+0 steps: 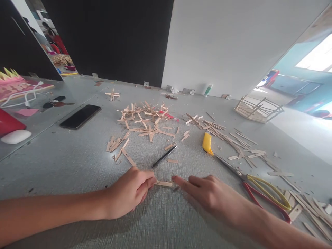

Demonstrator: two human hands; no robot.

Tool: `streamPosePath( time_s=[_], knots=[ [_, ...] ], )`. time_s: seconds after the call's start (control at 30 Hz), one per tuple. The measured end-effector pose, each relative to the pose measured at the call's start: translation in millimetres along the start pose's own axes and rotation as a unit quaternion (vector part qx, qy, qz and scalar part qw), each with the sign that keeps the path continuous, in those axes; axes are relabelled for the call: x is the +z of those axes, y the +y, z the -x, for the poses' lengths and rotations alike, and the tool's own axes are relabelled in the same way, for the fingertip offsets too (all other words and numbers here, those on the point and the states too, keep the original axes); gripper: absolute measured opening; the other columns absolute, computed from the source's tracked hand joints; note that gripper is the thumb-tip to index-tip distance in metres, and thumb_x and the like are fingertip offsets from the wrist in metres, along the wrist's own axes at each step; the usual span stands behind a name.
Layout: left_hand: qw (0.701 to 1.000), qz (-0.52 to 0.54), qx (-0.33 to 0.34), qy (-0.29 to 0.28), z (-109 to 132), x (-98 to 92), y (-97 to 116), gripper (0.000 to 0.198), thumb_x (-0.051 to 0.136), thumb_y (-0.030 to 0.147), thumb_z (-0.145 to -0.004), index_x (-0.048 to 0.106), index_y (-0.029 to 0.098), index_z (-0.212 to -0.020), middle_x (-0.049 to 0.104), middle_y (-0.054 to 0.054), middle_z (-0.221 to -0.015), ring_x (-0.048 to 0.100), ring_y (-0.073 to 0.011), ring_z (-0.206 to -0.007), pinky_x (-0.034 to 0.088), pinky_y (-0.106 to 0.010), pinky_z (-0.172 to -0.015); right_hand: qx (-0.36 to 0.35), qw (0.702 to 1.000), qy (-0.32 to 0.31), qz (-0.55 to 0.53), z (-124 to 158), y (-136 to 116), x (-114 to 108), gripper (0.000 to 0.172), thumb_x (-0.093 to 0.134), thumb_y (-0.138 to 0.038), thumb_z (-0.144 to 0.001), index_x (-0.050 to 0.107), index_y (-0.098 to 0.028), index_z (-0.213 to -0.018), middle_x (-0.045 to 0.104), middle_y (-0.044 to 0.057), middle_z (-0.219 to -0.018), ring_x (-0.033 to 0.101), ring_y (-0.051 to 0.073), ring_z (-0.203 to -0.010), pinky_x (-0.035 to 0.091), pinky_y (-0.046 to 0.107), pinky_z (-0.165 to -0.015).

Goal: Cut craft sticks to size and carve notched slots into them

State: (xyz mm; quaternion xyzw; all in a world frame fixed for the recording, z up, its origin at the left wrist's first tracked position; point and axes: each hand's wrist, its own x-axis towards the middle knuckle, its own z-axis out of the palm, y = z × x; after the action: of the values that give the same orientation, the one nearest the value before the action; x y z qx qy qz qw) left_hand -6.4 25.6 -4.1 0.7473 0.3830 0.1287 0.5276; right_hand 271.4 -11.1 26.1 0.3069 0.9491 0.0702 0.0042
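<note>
Between the thumb and fingers of my left hand (135,188) is the end of a flat wooden craft stick (165,184), low over the grey table. My right hand (204,188) comes in from the other side, its index finger stretched to the stick's far end and its other fingers curled. That hand's thumb is hidden beneath it. A thin dark sliver (176,188) shows under the index finger. Just beyond the hands lies a black pen (164,156), with a short stick piece (172,161) beside it.
Crossed craft sticks (145,121) are heaped in the middle. A yellow-handled cutter (207,143), red-and-yellow-handled scissors (259,186) and loose sticks (228,136) lie rightward. A stick frame (258,110) stands far right. A phone (81,116) lies left; upright panels (109,38) border the back.
</note>
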Motion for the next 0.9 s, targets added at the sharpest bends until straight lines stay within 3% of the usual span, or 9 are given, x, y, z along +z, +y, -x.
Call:
streamPosePath(
  time_s=[0.1,0.23,0.4,0.5,0.6,0.73,0.8,0.9],
  knots=[
    [1.0,-0.003,-0.002,0.016,-1,1.8,0,0.032,0.038,0.03,-0.104,0.039,0.023,-0.072,0.044,0.008,-0.051,0.042,-0.0078,-0.035,0.031,-0.015,-0.035,-0.01,1.0,0.019,0.013,-2,7,2,0.053,0.045,0.003,-0.087,0.05,-0.004,-0.139,0.061,-0.003,-0.069,0.053,0.013,-0.045,0.034,0.031,-0.044],
    [0.999,-0.007,0.008,0.039,-1,5.3,0,0.035,0.036,0.036,-0.106,0.037,0.024,-0.073,0.039,0.01,-0.047,0.038,-0.0073,-0.035,0.029,-0.016,-0.036,0.029,0.993,0.044,0.103,-9,-29,-10,0.05,0.048,-0.003,-0.085,0.056,0.0,-0.134,0.064,0.002,-0.07,0.057,0.015,-0.045,0.035,0.033,-0.042],
    [0.999,-0.009,0.014,0.049,0,8.0,-1,0.045,0.032,0.044,-0.108,0.037,0.023,-0.068,0.04,0.008,-0.046,0.039,-0.0071,-0.037,0.031,-0.016,-0.039,0.079,0.988,0.064,0.119,-20,-65,-24,0.038,0.048,-0.009,-0.094,0.063,-0.005,-0.128,0.059,0.001,-0.06,0.05,0.013,-0.045,0.028,0.03,-0.04],
    [0.998,-0.002,-0.002,0.056,0,8.5,-4,0.043,0.032,0.043,-0.109,0.041,0.023,-0.072,0.044,0.009,-0.048,0.04,-0.0072,-0.034,0.033,-0.016,-0.036,0.068,0.991,0.053,0.104,-21,-50,-22,0.037,0.048,-0.007,-0.093,0.062,-0.005,-0.128,0.062,0.002,-0.064,0.052,0.013,-0.047,0.03,0.031,-0.042],
    [0.998,0.004,-0.017,0.059,0,8.6,-6,0.035,0.035,0.037,-0.107,0.042,0.023,-0.076,0.043,0.01,-0.048,0.04,-0.0075,-0.032,0.031,-0.015,-0.034,0.01,0.999,0.017,0.049,-14,-14,-6,0.047,0.048,-0.004,-0.09,0.055,-0.002,-0.137,0.064,0.001,-0.072,0.053,0.014,-0.047,0.031,0.033,-0.044],
    [0.998,0.001,-0.021,0.057,-1,8.4,-4,0.03,0.041,0.029,-0.104,0.043,0.023,-0.075,0.045,0.009,-0.049,0.041,-0.0073,-0.033,0.031,-0.014,-0.034,-0.033,0.998,0.009,-0.053,-6,25,16,0.051,0.037,-0.003,-0.098,0.044,-0.009,-0.148,0.063,-0.001,-0.074,0.048,0.012,-0.048,0.027,0.032,-0.048],
    [0.997,-0.001,-0.026,0.069,-2,8.7,-4,0.033,0.037,0.029,-0.105,0.042,0.023,-0.073,0.045,0.008,-0.049,0.042,-0.0072,-0.033,0.031,-0.014,-0.034,-0.038,0.998,0.011,-0.041,-8,24,16,0.05,0.039,-0.004,-0.097,0.044,-0.008,-0.147,0.063,-0.001,-0.073,0.047,0.012,-0.047,0.025,0.032,-0.047],
    [0.996,-0.005,-0.027,0.087,-2,9.8,-5,0.04,0.031,0.032,-0.108,0.041,0.022,-0.07,0.045,0.007,-0.049,0.045,-0.007,-0.033,0.03,-0.014,-0.034,-0.003,0.998,0.021,0.056,-18,-6,0,0.049,0.048,-0.005,-0.092,0.052,-0.003,-0.14,0.063,0.0,-0.071,0.049,0.013,-0.046,0.023,0.034,-0.045]
  ],
)
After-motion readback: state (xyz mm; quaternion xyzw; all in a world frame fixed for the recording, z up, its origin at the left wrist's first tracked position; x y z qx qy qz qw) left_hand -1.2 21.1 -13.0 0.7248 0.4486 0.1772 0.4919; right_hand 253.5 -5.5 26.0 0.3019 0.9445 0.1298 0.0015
